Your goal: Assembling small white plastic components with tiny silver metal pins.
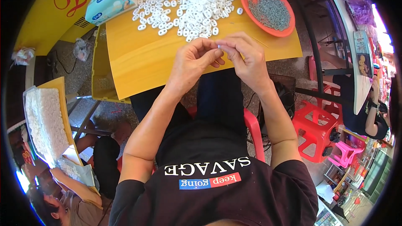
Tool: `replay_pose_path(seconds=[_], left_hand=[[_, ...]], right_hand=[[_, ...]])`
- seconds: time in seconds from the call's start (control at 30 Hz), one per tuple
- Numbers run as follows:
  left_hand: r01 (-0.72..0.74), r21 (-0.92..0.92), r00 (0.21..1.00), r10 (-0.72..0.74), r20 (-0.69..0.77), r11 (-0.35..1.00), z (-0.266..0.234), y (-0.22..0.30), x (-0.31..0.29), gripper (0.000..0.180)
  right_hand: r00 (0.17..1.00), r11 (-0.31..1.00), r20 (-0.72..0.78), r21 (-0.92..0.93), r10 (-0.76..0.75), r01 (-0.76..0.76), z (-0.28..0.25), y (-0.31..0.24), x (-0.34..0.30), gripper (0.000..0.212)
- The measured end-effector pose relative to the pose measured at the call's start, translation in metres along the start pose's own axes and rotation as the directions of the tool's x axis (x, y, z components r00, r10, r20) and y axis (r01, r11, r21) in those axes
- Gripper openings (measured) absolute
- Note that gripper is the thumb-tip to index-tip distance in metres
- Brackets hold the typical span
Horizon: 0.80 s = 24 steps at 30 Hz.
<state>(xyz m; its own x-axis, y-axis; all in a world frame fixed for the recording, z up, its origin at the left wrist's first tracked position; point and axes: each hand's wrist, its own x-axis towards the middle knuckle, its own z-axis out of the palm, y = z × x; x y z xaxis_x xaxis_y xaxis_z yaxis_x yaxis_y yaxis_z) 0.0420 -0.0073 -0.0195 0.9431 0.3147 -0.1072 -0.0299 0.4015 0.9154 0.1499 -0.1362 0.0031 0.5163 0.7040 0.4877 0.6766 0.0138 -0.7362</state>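
Nearest to you is your own black T-shirt (201, 205), with printing across the chest, and past it your dark trousers (220, 96) reach under the table edge, a red chair arm (253, 132) showing beside your right thigh. Your left hand (197, 60) and right hand (246, 56) are raised over the near edge of the yellow tabletop (138, 65), their fingertips meeting. Thumb and forefinger of each are drawn together on a small white piece (219, 47), so well covered by your fingers that its shape cannot be told. Just beyond your right hand, a thin yellow stick (260, 42) lies on the table. Farther over, in front of your hands, there is a big heap of white oval pieces (203, 10), the ones seen flat having two holes; to its left lies a looser scatter of the same pieces (155, 10), many apart from one another. One single white piece (240, 11) sits between the big heap and the red-orange plastic bowl (279, 32), which stands to the right and holds a mass of grey metal screws (270, 11). At the far left corner lies a light blue tissue pack (111, 2).
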Motion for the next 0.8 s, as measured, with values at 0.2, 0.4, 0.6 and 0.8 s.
replay_pose_path(seconds=[0.2, 0.4, 0.6, 0.8], left_hand=[[0.008, 0.020, 0.999, -0.007, -0.035, 1.000, -0.003, -0.007, -0.003, 0.012], [-0.014, -0.002, 0.998, 0.014, -0.062, 1.000, -0.008, -0.008, -0.003, 0.011], [-0.010, -0.052, 0.997, 0.006, -0.083, 0.999, -0.009, -0.006, -0.005, 0.012], [-0.012, -0.162, 0.993, -0.007, -0.116, 0.987, -0.012, -0.004, -0.002, 0.016]], right_hand=[[0.941, 0.932, 0.061, 0.135, 0.332, -0.337, -0.013, 0.015, 0.000, 0.011], [0.998, 0.898, -0.049, -0.440, -0.025, 0.001, -0.019, 0.053, 0.029, 0.008], [0.994, 0.753, 0.081, -0.658, 0.070, 0.001, -0.009, 0.065, 0.039, 0.009], [0.980, 0.687, 0.123, -0.726, 0.155, -0.018, -0.011, 0.056, 0.045, 0.010]])
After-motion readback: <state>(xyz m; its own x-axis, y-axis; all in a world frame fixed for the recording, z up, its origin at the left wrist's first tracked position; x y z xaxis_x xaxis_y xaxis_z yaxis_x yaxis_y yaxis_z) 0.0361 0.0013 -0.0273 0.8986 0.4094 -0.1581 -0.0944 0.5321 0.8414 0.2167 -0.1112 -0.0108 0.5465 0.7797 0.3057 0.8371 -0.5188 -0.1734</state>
